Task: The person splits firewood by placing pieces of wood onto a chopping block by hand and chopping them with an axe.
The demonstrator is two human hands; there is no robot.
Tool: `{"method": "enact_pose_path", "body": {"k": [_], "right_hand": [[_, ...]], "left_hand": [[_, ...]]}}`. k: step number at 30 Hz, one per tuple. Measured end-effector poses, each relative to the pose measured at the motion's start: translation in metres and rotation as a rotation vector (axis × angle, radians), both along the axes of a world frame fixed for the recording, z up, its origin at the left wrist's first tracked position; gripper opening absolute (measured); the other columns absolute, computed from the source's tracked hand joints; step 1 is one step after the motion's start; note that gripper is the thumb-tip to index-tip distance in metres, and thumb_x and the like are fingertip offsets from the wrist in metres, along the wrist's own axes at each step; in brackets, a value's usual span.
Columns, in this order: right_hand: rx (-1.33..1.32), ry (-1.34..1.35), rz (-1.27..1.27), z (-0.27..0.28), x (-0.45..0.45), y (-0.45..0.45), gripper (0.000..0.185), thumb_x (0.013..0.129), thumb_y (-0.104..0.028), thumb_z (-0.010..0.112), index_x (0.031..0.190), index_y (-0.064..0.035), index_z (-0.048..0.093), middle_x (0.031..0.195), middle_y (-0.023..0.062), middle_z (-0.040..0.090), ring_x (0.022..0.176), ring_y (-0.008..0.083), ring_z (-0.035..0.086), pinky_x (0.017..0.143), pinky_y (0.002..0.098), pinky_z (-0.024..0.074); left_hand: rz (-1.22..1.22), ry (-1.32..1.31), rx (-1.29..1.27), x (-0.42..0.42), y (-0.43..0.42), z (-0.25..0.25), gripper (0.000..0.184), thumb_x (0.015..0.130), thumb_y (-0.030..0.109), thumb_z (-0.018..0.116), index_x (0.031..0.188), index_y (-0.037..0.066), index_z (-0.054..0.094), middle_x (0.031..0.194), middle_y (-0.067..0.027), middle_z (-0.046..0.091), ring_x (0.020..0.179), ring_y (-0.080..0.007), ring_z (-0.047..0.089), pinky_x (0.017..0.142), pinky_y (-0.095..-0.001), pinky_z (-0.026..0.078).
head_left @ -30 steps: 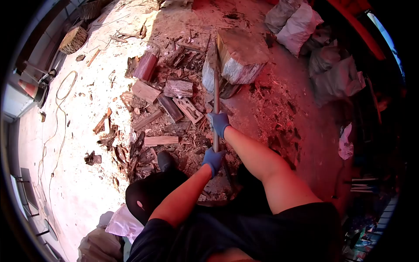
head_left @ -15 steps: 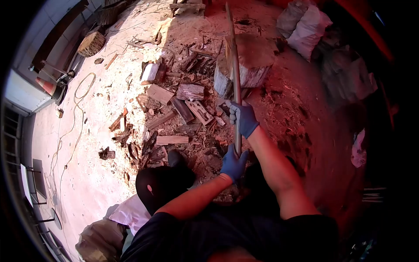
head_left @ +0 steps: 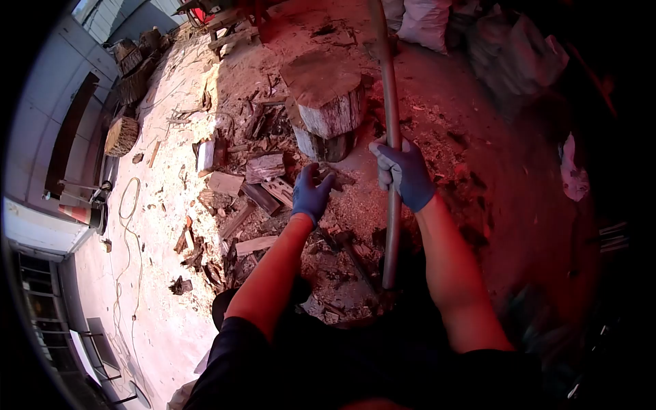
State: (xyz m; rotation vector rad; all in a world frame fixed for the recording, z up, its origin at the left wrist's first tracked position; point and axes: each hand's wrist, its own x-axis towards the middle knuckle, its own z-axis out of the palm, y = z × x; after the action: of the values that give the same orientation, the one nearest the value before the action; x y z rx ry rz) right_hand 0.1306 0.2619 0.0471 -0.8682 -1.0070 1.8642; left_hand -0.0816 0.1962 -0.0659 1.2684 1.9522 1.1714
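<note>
A long greyish handle (head_left: 391, 102) rises nearly upright in front of me, its top end running out of view. My right hand (head_left: 408, 172), in a blue and grey work glove, is closed around it at mid-length. The lower end hangs free near my legs. My left hand (head_left: 312, 194), gloved in blue, is off the handle, its fingers apart and holding nothing. It hovers over split firewood pieces (head_left: 265, 168) on the floor. Beyond both hands stands a thick log chopping block (head_left: 331, 113) with a flat, pale-sided top.
Bark and wood chips litter the floor (head_left: 198, 171). Round logs (head_left: 121, 137) line the left wall, near a striped cone (head_left: 75, 214). A thin cord (head_left: 126, 205) lies on the concrete. White sacks (head_left: 424, 24) and grey sacks (head_left: 519, 58) stand at the back right.
My left hand has let go of the handle and moved up and left, its fingers spreading. My right hand keeps its grip as the handle shifts right. The view has also shifted.
</note>
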Motion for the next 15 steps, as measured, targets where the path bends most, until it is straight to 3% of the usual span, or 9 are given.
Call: {"method": "enact_pose_path", "body": {"k": [3,5,6,7,9,11,13,15], "right_hand": [[-0.099,-0.042,-0.047,-0.018,0.009,0.014,0.017,0.088,-0.016,0.069,0.089,-0.0065,0.055,0.061,0.0000,0.049,0.045,0.0128,0.049,0.041,0.0316,0.0413],[-0.145,-0.079,-0.076,-0.024,0.007,0.017,0.016,0.088,-0.016,0.069,0.086,-0.0071,0.055,0.062,-0.0002,0.049,0.046,0.0128,0.050,0.042,0.0323,0.0420],[-0.213,-0.063,-0.076,-0.033,0.006,0.019,0.016,0.088,-0.016,0.069,0.085,-0.0074,0.055,0.062,-0.0003,0.049,0.047,0.0129,0.050,0.042,0.0322,0.0423],[-0.275,-0.046,-0.071,-0.042,0.005,0.024,0.017,0.088,-0.016,0.069,0.083,-0.0076,0.055,0.062,-0.0004,0.049,0.047,0.0130,0.051,0.043,0.0322,0.0425],[-0.307,-0.077,-0.048,-0.060,0.009,0.032,0.018,0.088,-0.016,0.069,0.081,-0.0082,0.054,0.063,-0.0004,0.049,0.048,0.0131,0.051,0.043,0.0320,0.0428],[-0.344,-0.100,-0.025,-0.068,0.011,0.043,0.018,0.088,-0.016,0.069,0.079,-0.0088,0.054,0.063,-0.0003,0.049,0.048,0.0131,0.051,0.044,0.0318,0.0430],[-0.421,-0.143,0.002,-0.072,0.011,0.054,0.020,0.087,-0.017,0.069,0.078,-0.0097,0.054,0.062,-0.0006,0.049,0.049,0.0131,0.051,0.044,0.0315,0.0432],[-0.482,-0.106,-0.003,-0.075,0.006,0.065,0.020,0.087,-0.018,0.070,0.077,-0.0100,0.054,0.061,-0.0007,0.050,0.048,0.0129,0.051,0.044,0.0316,0.0435]], "left_hand": [[0.075,0.320,0.084,-0.023,0.083,-0.007,0.087,0.071,0.038,0.083,0.139,0.002,0.042,0.141,-0.0249,0.040,0.127,-0.0387,0.046,0.104,-0.0431,0.041],[0.192,0.331,0.087,-0.025,0.136,0.002,0.102,0.065,0.040,0.086,0.146,0.006,0.033,0.149,-0.0272,0.029,0.138,-0.0416,0.032,0.111,-0.0439,0.033],[0.247,0.347,-0.016,-0.030,0.162,0.002,0.119,0.059,0.046,0.088,0.151,0.010,0.024,0.153,-0.0286,0.021,0.142,-0.0430,0.026,0.114,-0.0440,0.030],[0.253,0.339,-0.006,-0.034,0.181,0.010,0.119,0.059,0.046,0.088,0.151,0.010,0.024,0.153,-0.0286,0.021,0.142,-0.0430,0.026,0.114,-0.0440,0.030],[0.219,0.395,-0.287,-0.044,0.209,0.021,0.128,0.054,0.052,0.089,0.154,0.013,0.019,0.154,-0.0304,0.017,0.143,-0.0430,0.022,0.114,-0.0434,0.029],[0.218,0.446,-0.284,-0.066,0.230,0.010,0.135,0.051,0.056,0.089,0.155,0.012,0.015,0.153,-0.0324,0.020,0.141,-0.0436,0.029,0.114,-0.0428,0.031],[-0.024,0.382,-0.367,-0.089,0.240,0.013,0.134,0.053,0.056,0.088,0.155,0.010,0.014,0.151,-0.0338,0.023,0.136,-0.0445,0.036,0.112,-0.0423,0.033],[-0.103,0.536,-0.237,-0.109,0.241,-0.005,0.126,0.055,0.055,0.087,0.153,0.009,0.023,0.144,-0.0252,0.042,0.135,-0.0400,0.040,0.110,-0.0410,0.037]]}}
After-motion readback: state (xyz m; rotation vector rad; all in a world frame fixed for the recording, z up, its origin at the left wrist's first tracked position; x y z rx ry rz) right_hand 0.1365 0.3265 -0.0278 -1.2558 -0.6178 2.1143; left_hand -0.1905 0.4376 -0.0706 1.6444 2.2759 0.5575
